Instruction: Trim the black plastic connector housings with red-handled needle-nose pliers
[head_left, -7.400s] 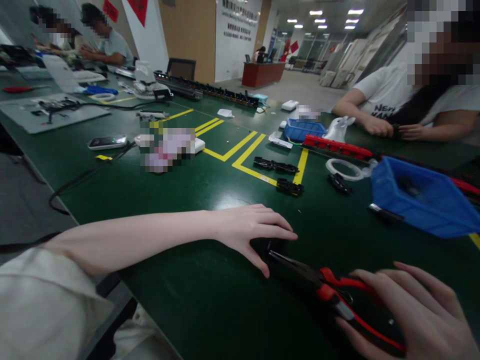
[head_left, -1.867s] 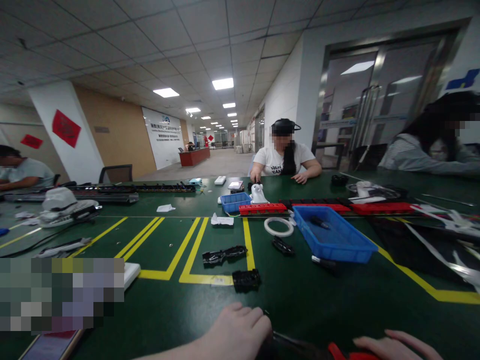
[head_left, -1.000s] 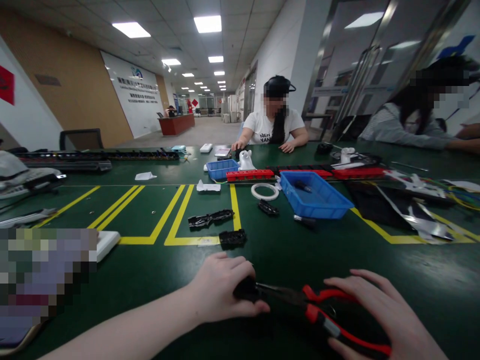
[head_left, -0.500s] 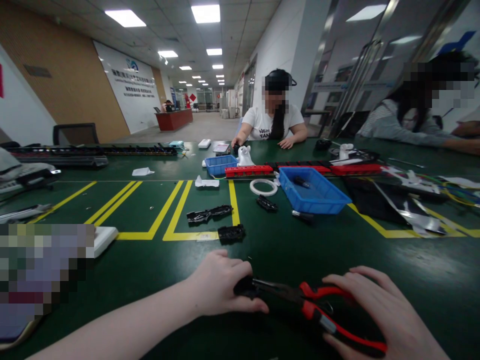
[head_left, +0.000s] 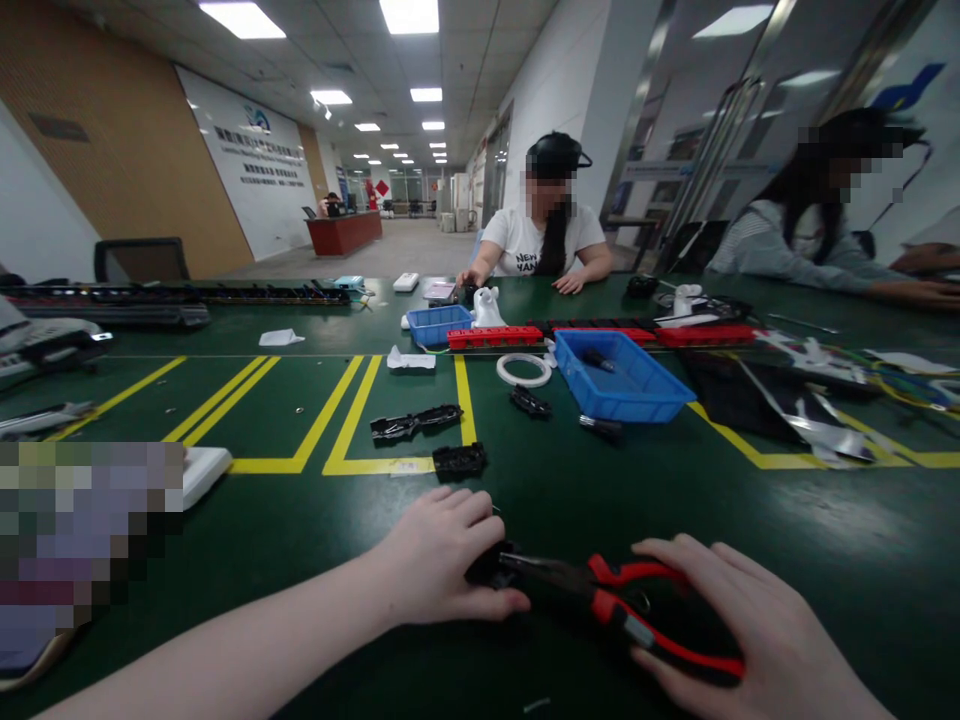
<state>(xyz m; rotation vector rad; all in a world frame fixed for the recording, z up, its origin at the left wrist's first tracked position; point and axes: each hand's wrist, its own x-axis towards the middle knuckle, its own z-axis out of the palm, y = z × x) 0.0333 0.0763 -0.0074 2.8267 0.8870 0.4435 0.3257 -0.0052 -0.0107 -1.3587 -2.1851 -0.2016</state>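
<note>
Low in the middle of the view, my left hand [head_left: 450,555] is closed around a small black part [head_left: 487,566], most of it hidden by the fingers. My right hand [head_left: 750,625] grips the red-and-black handles of long-nose pliers [head_left: 600,590]. Their handles are spread apart. The plier tips reach the black part at my left fingertips; whether they clamp it I cannot tell. Just beyond my left hand lies a black plastic piece [head_left: 459,461], with a longer black piece [head_left: 416,424] behind it.
A large blue bin [head_left: 622,385] holds a dark item. Near it are a white tape ring [head_left: 523,370], another black piece [head_left: 531,402] and red strips [head_left: 495,337]. A phone-like device [head_left: 67,560] lies at left. A person [head_left: 544,230] sits opposite; another sits at right.
The pliers and my right hand have shifted slightly left and up in the view. My left hand still holds the black part. The camera view has moved a little.
</note>
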